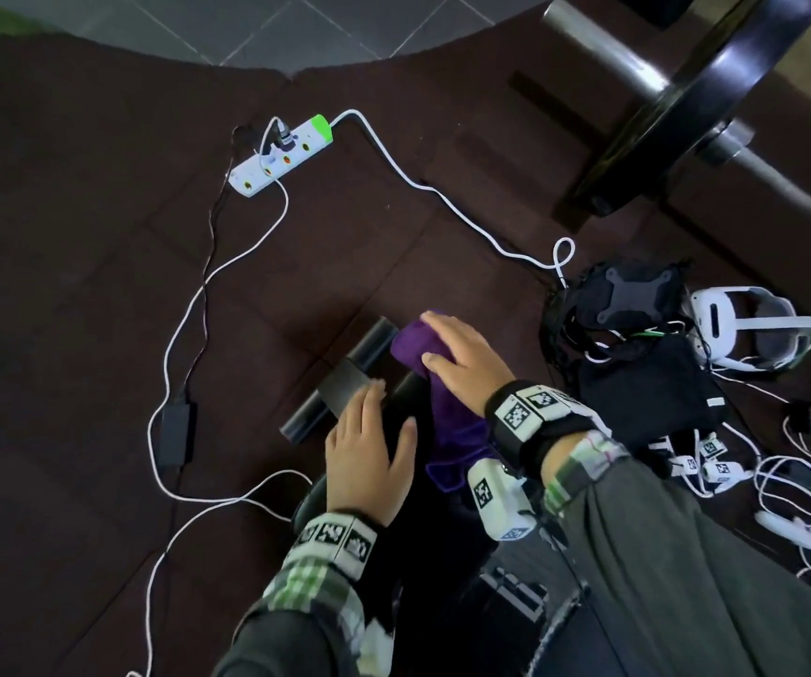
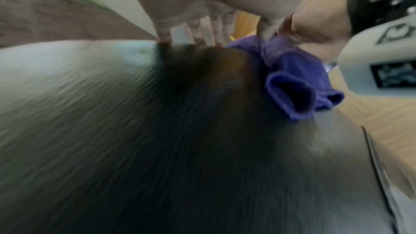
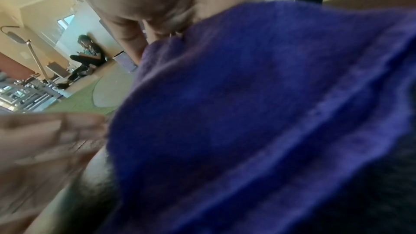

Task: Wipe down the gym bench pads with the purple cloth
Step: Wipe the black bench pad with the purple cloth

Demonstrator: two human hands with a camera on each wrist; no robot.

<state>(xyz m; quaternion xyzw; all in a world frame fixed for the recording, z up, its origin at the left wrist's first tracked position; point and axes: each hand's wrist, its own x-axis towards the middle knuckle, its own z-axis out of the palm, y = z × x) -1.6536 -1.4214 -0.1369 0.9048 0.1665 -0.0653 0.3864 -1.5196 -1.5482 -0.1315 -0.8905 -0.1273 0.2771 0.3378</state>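
Note:
The purple cloth [image 1: 447, 422] lies bunched over the narrow end of the black bench pad [image 1: 435, 505] and hangs off its right side. My right hand [image 1: 457, 359] lies on top of it, fingers fairly straight, pressing it down. My left hand [image 1: 369, 447] rests flat on the pad just left of the cloth, holding nothing. In the left wrist view, the left fingers [image 2: 191, 29] touch the blurred pad [image 2: 180, 149] beside the cloth [image 2: 292, 70]. The cloth [image 3: 247, 104] fills the right wrist view under my right hand [image 3: 139, 15].
Black foam rollers [image 1: 335, 388] cross the bench's end. On the dark floor mat lie a white power strip [image 1: 281, 153], white cables, a black adapter [image 1: 176, 432], a black bag [image 1: 647, 383] and a white headset [image 1: 755, 329]. A barbell plate [image 1: 686, 105] stands at the upper right. A person [image 3: 87, 56] sits far off.

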